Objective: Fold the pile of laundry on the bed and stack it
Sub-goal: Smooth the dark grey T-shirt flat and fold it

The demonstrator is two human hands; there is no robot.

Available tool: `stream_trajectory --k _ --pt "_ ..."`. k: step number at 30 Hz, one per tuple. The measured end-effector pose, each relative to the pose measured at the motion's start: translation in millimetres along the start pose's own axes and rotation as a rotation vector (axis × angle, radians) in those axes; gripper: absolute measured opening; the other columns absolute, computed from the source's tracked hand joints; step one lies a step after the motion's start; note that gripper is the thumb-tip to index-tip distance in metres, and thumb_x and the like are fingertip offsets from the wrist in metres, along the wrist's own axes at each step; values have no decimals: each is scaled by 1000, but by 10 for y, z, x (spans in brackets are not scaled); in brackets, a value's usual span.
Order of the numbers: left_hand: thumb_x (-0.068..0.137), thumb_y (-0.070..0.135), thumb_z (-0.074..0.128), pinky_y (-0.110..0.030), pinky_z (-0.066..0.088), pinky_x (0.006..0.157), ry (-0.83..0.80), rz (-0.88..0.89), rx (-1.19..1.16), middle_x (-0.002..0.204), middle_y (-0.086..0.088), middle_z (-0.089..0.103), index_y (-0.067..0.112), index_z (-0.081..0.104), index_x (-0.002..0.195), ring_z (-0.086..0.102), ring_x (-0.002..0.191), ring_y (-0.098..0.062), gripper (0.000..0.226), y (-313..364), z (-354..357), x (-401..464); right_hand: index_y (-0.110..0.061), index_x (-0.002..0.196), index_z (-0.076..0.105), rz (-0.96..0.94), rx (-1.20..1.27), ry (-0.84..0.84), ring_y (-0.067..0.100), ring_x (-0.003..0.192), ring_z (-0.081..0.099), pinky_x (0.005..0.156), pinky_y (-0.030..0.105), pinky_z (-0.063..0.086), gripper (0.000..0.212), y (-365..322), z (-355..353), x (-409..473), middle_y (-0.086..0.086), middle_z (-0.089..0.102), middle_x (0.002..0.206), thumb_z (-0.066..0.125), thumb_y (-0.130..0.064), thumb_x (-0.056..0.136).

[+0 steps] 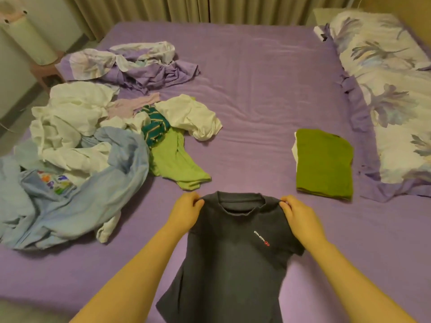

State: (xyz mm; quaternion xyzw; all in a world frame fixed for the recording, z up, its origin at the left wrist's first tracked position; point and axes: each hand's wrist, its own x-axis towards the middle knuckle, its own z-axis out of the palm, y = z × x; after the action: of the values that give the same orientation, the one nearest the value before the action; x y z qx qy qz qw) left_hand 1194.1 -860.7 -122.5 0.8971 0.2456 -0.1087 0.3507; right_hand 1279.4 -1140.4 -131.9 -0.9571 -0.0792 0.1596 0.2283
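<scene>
A dark grey T-shirt (235,259) with small white and red chest lettering hangs front side up over the near part of the purple bed (256,89). My left hand (186,210) pinches its left shoulder and my right hand (296,213) pinches its right shoulder. An unfolded laundry pile (93,141) lies at the left: white garments, a light blue shirt, a lime green top, a teal striped piece. A folded olive green garment (324,162) lies at the right, on top of something white.
A crumpled purple floral sheet (130,64) lies at the far left of the bed. Floral pillows (391,94) line the right edge. Beige curtains hang behind the bed. A white cylindrical unit (30,36) on a pink stool stands off the left side.
</scene>
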Motion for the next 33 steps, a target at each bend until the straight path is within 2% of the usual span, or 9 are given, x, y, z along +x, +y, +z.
stream_trajectory --k 7,14,16,19,23,25,27,29,33 --pt "102 21 40 -42 43 79 105 33 106 110 -18 55 6 54 115 51 99 -34 25 6 242 517 -17 110 54 -20 -137 20 34 96 60 68 37 40 26 222 205 523 10 64 110 36 -34 101" --pt "102 30 39 -41 45 66 188 131 378 105 -15 57 14 58 119 56 91 -36 29 20 181 1263 -16 110 56 -84 -309 76 32 91 60 62 35 42 28 233 265 1095 8 64 106 35 -33 102" --pt "101 28 41 -41 46 67 216 133 451 108 -13 57 16 58 122 56 94 -35 29 -29 247 1497 -18 117 56 -71 -290 71 29 97 59 68 35 44 28 233 358 1272 7 63 113 35 -30 102" --pt "95 16 49 -41 41 78 182 171 570 121 -13 55 13 55 127 50 108 -33 33 -150 508 1682 -16 137 47 -141 -310 -18 28 124 45 95 36 37 37 217 670 1413 9 51 137 42 -22 100" --pt "73 2 72 -48 48 87 104 419 602 112 -18 64 7 70 105 59 108 -39 32 -332 929 1498 -13 142 41 -262 -385 -128 32 140 30 112 44 24 48 99 1184 1181 14 38 149 51 -22 97" --pt "76 9 74 -56 41 102 6 498 612 125 -17 61 9 68 113 53 122 -39 37 -485 1143 1356 -15 146 35 -266 -417 -199 35 143 22 114 52 19 55 31 1418 1003 15 30 153 53 -30 96" --pt "93 33 57 -58 14 116 -164 496 681 153 -12 32 18 45 141 24 143 -36 52 -636 1287 1257 -27 151 7 -216 -460 -317 34 146 0 115 55 7 66 20 1614 901 11 -2 158 40 -47 98" --pt "99 53 27 -57 -16 112 -286 496 771 158 -7 -11 26 2 152 -13 146 -32 65 -796 1368 1256 -36 142 -23 -170 -514 -383 33 143 -21 113 59 -2 71 70 1757 889 5 -30 149 24 -61 95" --pt "94 66 13 -60 -22 109 -352 532 857 150 -1 -35 34 -27 143 -33 138 -32 71 -930 1335 1421 -41 131 -38 -169 -609 -424 33 132 -37 109 65 -3 71 143 1806 1025 2 -43 142 12 -70 89"
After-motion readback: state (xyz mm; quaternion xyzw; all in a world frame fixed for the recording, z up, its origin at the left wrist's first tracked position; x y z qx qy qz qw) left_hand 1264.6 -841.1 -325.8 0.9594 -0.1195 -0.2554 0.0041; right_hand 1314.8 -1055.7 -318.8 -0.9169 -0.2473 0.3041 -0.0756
